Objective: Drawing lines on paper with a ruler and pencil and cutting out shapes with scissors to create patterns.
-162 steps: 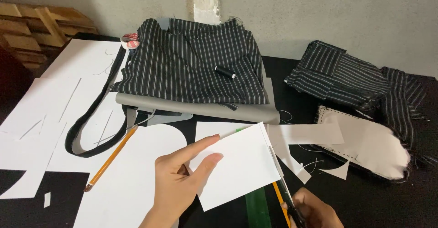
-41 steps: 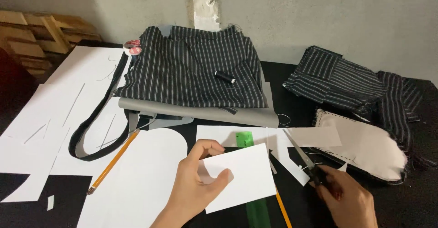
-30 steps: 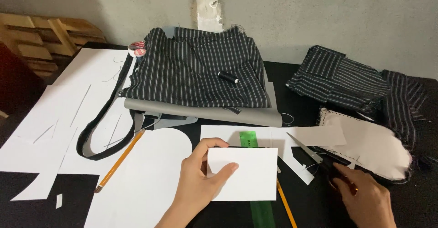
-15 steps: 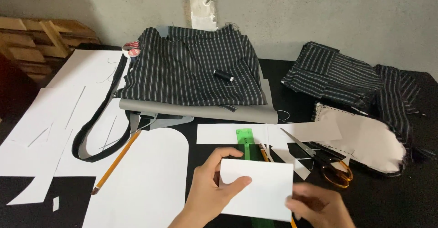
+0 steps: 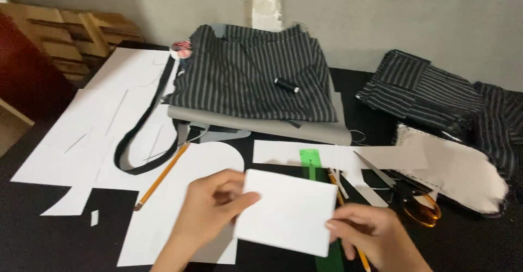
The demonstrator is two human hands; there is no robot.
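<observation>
Both hands on a white paper card (image 5: 287,211), near centre of the black table (image 5: 32,234). Left hand (image 5: 210,206) pinches the card's left edge, thumb on top and fingers under, so it's lifted a bit off the surface. Right hand (image 5: 370,234) grips the right edge with its fingertips, steadying it. Two-sided hold looks meant to keep the card flat and square, though that's a guess.

Under the card: a green ruler (image 5: 316,166) running near to far, with a pencil (image 5: 342,201) just beside it on the right, both partly hidden by the card and right hand. Scissors (image 5: 411,196) with orange handles lie right of that, put down, blades pointing far-left, within easy reach of the right hand.

Left side: big white paper pattern pieces (image 5: 92,136) spread flat, a dark strap (image 5: 143,136) looping over them, a second pencil (image 5: 162,175) lying diagonally.

Far centre: folded striped fabric (image 5: 245,76) on a grey sheet, a small black thread spool (image 5: 286,85) resting on top. Far right: more striped fabric (image 5: 425,89) piled up, and a pale cut piece (image 5: 463,174) near it. Wooden pallets (image 5: 65,38) at far left.
</observation>
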